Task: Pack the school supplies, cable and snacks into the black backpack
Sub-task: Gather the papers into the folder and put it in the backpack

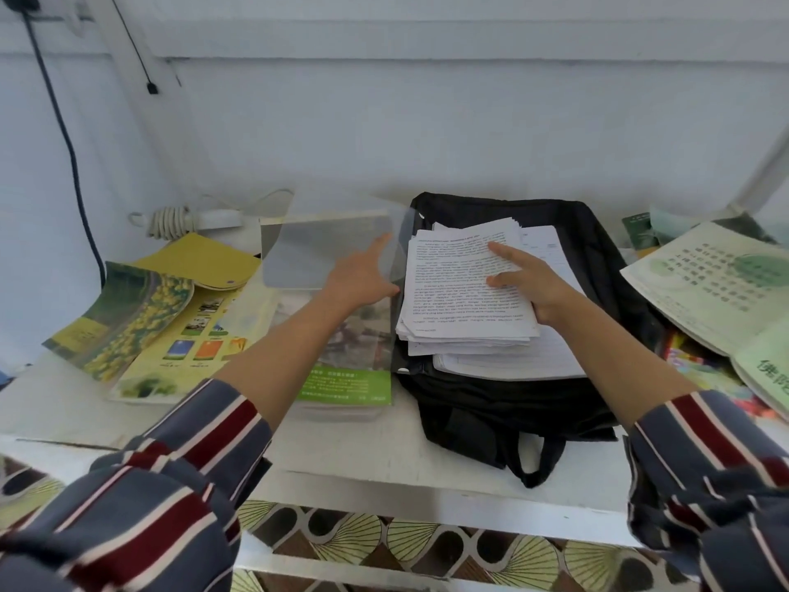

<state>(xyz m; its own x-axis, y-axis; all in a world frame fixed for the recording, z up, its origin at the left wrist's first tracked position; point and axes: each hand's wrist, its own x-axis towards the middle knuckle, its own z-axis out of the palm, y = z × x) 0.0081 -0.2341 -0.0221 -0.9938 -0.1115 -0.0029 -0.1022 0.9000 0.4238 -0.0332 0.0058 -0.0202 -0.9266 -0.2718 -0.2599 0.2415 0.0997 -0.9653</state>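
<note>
A black backpack (504,403) lies flat on the white table, right of centre. On it rests a stack of printed papers (452,292) inside an opened clear plastic folder. My right hand (525,279) grips the right side of the paper stack, thumb on top and index finger pointing across the page. My left hand (363,275) holds up the folder's translucent front cover (324,254), fingers straight against it. A coiled white cable (179,222) lies at the back left. Colourful snack packets (700,369) show at the right, partly under a booklet.
Yellow and green booklets (162,318) spread over the left of the table. A green-edged book (346,386) lies beside the backpack. A large pale green booklet (721,288) covers the right side. A black cord (64,134) hangs down the wall at left.
</note>
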